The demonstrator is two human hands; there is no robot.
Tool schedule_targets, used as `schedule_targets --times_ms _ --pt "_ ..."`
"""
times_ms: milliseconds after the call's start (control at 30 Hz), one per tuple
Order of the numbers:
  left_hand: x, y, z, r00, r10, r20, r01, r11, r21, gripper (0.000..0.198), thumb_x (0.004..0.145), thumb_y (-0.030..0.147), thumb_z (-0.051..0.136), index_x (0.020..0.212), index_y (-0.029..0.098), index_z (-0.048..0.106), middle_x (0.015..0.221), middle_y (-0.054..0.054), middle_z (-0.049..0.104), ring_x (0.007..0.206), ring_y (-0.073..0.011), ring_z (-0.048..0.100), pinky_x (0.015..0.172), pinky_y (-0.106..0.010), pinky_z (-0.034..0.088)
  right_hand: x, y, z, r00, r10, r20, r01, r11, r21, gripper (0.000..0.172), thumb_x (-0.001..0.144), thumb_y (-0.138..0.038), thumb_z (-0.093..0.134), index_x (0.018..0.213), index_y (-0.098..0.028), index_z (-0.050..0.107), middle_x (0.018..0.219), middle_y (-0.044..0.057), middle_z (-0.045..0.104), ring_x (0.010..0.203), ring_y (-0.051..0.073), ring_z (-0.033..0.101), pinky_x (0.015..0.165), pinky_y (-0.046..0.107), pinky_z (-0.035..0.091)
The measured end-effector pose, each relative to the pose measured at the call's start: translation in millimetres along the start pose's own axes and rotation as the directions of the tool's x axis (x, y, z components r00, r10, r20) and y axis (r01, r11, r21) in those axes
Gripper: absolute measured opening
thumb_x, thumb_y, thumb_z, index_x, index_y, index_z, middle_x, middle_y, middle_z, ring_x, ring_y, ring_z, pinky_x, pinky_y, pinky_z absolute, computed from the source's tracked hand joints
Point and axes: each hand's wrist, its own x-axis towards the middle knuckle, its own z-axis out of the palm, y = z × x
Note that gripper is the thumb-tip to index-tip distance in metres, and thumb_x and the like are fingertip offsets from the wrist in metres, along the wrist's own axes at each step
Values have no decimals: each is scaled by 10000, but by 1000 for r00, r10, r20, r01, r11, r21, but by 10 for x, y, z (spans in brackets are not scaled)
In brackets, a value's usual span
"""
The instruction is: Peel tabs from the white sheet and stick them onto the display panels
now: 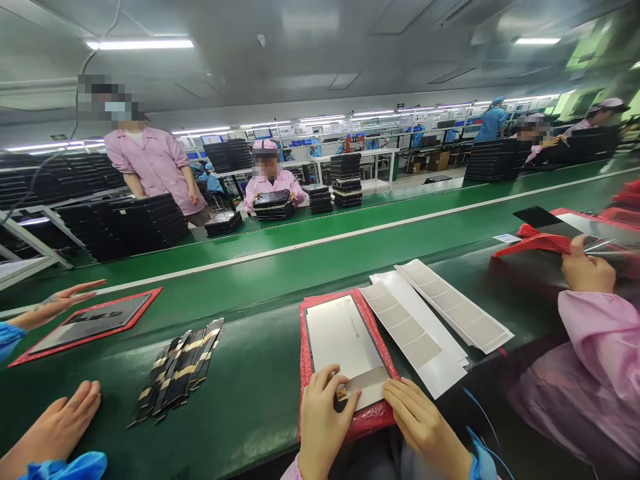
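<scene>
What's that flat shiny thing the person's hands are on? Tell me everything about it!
It's a thin rectangular display panel, lying flat on a red-edged mat. Its pale, silvery-white back looks smooth, with a thin dark rim and faint small printing near the far end. A tan strip lies across its near end. The left hand touches the near end beside a small orange-yellow bit, and the right hand rests on the tan strip.

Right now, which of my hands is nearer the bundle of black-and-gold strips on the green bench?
Your left hand is nearer, at the near edge of the white panel, to the right of the black-and-gold strips. Your right hand is farther away, beyond your left hand.
</scene>
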Motion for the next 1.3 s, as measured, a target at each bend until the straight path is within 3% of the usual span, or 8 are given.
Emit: schedule_targets --times_ms 167,333,500,600,733,933,1133,1300 --pt "11 -50 52 999 -28 -39 26 998 -54 140 796 294 523 881 227 613 1003 -64 607 953 -235 562 830 -402 457 91 -27 0 987 15 163 12 987 -160 406 876 -154 375 1281 -128 392 1291 75 457 1218 193 386 1016 426 305" --pt "10 -173 18 990 -138 -29 125 955 -267 220 831 270 456 1004 206 575 982 -60 643 901 -201 602 797 -342 491 204 -178 49 988 73 132 -37 966 -257 519 885 -410 379 1308 -110 356 1334 113 394 1238 233 349 1069 472 -20" --pt "13 -265 -24 980 -197 9 184 896 -405 243 833 288 443 1021 207 575 998 -57 659 899 -193 619 801 -331 499 433 -482 108 996 21 86 -4 981 -192 611 847 -538 357 1265 -97 423 1278 131 459 1204 246 388 1062 446 -67" --pt "6 -305 -43 979 -198 -46 166 909 -382 255 820 296 455 1020 203 582 1010 -69 644 913 -207 612 809 -353 495 492 -526 111 994 7 113 11 987 -158 597 857 -536 332 1288 -128 394 1304 100 435 1219 225 368 1058 429 -89" --pt "9 -433 -82 951 -251 -179 196 940 -281 332 737 358 555 1021 190 593 1087 -93 592 999 -261 566 870 -420 455 364 -381 95 981 95 169 -65 983 -173 584 878 -504 305 1356 -170 264 1375 81 323 1254 222 317 1057 466 -28" --pt "97 -644 -122 892 -453 14 409 791 -454 456 689 489 581 998 154 596 830 -69 663 649 -207 630 620 -334 516 60 -154 103 941 300 158 -255 933 -254 649 867 -521 307 1388 -170 146 1392 89 271 1242 298 329 965 594 233" --pt "157 -705 -136 891 -453 24 401 763 -507 390 710 460 577 942 148 606 696 -47 666 656 -212 635 647 -321 507 -89 -59 54 929 332 164 -273 913 -302 647 874 -481 328 1393 -169 100 1387 83 272 1222 314 360 881 625 339" --pt "110 -696 -233 885 -458 -85 377 812 -444 296 759 454 521 906 211 605 721 -17 670 676 -193 642 642 -270 486 -186 -17 48 937 308 164 -248 919 -308 593 872 -459 360 1381 -214 177 1384 60 290 1228 309 354 906 613 317"
